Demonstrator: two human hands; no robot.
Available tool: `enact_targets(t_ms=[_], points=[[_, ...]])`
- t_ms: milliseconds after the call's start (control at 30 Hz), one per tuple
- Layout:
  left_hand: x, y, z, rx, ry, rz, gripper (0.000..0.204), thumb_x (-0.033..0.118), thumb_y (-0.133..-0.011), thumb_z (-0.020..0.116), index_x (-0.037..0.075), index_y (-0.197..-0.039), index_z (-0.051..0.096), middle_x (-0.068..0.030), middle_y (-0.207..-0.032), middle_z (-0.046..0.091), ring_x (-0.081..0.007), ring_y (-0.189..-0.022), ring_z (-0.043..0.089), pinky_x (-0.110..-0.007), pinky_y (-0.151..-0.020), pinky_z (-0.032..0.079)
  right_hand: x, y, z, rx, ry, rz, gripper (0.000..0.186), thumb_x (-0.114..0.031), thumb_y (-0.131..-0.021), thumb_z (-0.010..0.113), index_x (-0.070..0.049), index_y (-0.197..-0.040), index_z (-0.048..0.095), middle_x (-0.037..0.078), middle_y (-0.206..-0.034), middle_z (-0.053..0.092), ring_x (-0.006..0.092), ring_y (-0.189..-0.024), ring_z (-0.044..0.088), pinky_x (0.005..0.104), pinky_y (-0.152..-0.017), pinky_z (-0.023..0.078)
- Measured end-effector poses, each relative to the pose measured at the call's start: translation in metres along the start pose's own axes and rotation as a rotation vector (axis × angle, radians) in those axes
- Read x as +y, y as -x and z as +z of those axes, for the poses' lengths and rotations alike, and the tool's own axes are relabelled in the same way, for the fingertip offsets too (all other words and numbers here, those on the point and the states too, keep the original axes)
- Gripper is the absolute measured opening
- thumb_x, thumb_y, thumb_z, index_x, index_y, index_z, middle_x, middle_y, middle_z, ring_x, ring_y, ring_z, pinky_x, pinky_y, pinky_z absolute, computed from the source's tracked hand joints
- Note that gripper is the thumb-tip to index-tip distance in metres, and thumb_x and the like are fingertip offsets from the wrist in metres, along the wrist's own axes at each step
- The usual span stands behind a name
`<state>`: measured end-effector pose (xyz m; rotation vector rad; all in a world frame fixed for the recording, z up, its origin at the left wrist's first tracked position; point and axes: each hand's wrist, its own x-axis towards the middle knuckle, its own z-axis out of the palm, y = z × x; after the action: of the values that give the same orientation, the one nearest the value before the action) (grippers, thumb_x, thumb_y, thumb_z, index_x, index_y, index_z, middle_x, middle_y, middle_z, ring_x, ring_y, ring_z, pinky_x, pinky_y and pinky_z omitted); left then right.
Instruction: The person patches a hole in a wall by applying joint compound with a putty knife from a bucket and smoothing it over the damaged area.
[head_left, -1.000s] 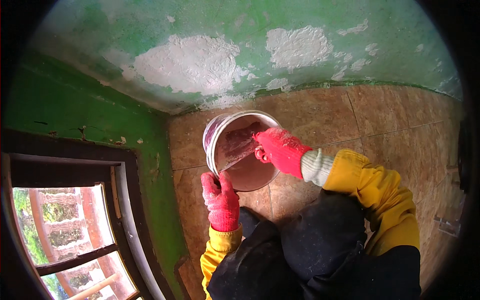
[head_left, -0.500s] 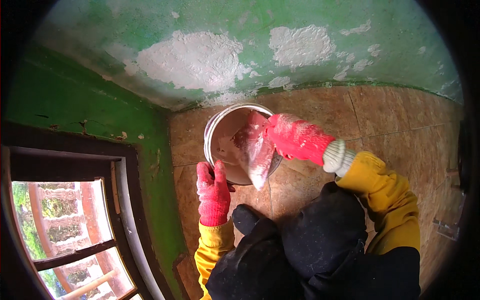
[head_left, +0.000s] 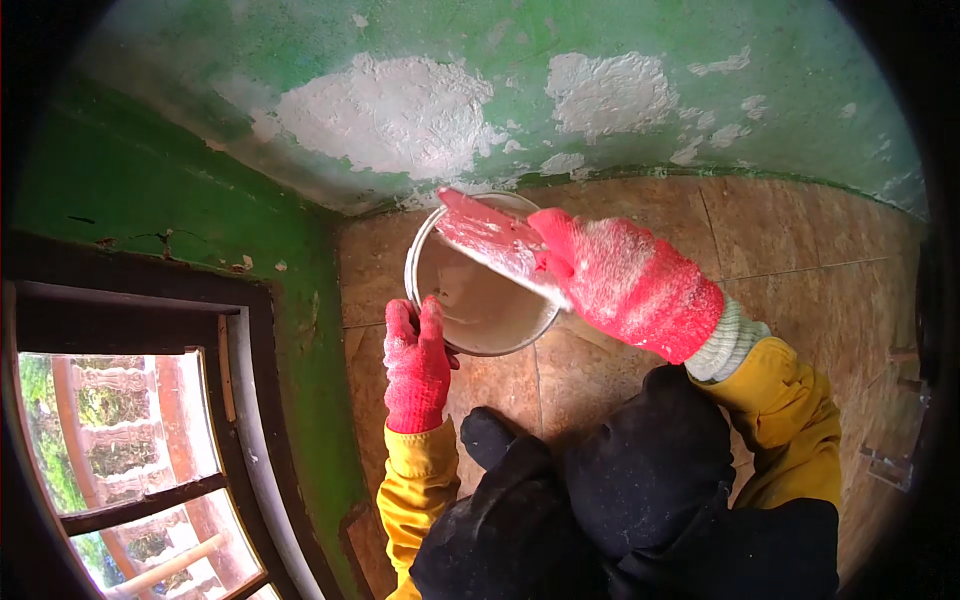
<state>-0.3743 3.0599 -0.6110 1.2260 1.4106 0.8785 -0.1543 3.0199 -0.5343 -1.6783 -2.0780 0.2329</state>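
Note:
A round white-rimmed bucket [head_left: 412,262] stands on the floor close to the wall, with pale pinkish-grey filler paste [head_left: 480,300] inside. My left hand [head_left: 418,365], in a red glove, grips the near left rim, thumb and fingers around its edge. In my red-gloved right hand [head_left: 640,285] is a wide red putty spreader [head_left: 487,232], smeared with white paste. It is held slanted above the bucket's mouth, its whitened edge toward the lower right. My right fingers close over the spreader's right end and partly hide it.
Ahead rises a green wall [head_left: 690,30] with rough white filled patches [head_left: 390,115]. A dark-framed window [head_left: 130,430] is on the left. Brown tiles [head_left: 780,225] cover the floor. My dark-clothed knees [head_left: 650,460] are bent just behind the bucket.
My right hand has lifted the spreader from inside the bucket to above its rim and turned it, its far end now pointing upper left. My left hand stays on the rim.

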Motion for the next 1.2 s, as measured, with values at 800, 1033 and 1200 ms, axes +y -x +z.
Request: enact_targets(t_ms=[800, 1033, 1200], points=[[0.01, -0.011, 0.002, 0.028, -0.069, -0.037, 0.023, 0.021, -0.089, 0.054, 0.007, -0.076, 0.04, -0.0018, -0.058, 0.042, -0.0073, -0.046, 0.041, -0.025, -0.04, 0.037, -0.005, -0.029, 0.008, -0.105, -0.028, -0.014, 0.022, -0.016, -0.085, 0.049, -0.002, -0.102, 0.05, 0.021, -0.077, 0.058, 0.0382, -0.068, 0.057, 0.0455, -0.058, 0.046], [0.001, -0.013, -0.001, 0.03, -0.063, -0.003, 0.02, 0.023, -0.09, 0.052, 0.009, -0.079, 0.042, 0.0002, -0.057, 0.045, -0.0061, -0.039, 0.041, -0.021, -0.035, 0.033, 0.005, -0.006, -0.022, 0.042, -0.22, 0.172, 0.025, -0.016, -0.084, 0.053, -0.003, -0.106, 0.051, 0.023, -0.085, 0.059, 0.0413, -0.079, 0.057, 0.0458, -0.065, 0.047], [-0.009, -0.008, 0.0, 0.089, 0.02, 0.049, 0.02, 0.023, -0.091, 0.05, 0.009, -0.08, 0.041, -0.0002, -0.058, 0.045, -0.0063, -0.039, 0.04, -0.021, -0.035, 0.033, 0.004, 0.003, -0.02, 0.144, -0.629, 0.441, 0.02, -0.009, -0.084, 0.053, -0.003, -0.103, 0.05, 0.015, -0.081, 0.059, 0.0264, -0.069, 0.058, 0.0341, -0.06, 0.048]])
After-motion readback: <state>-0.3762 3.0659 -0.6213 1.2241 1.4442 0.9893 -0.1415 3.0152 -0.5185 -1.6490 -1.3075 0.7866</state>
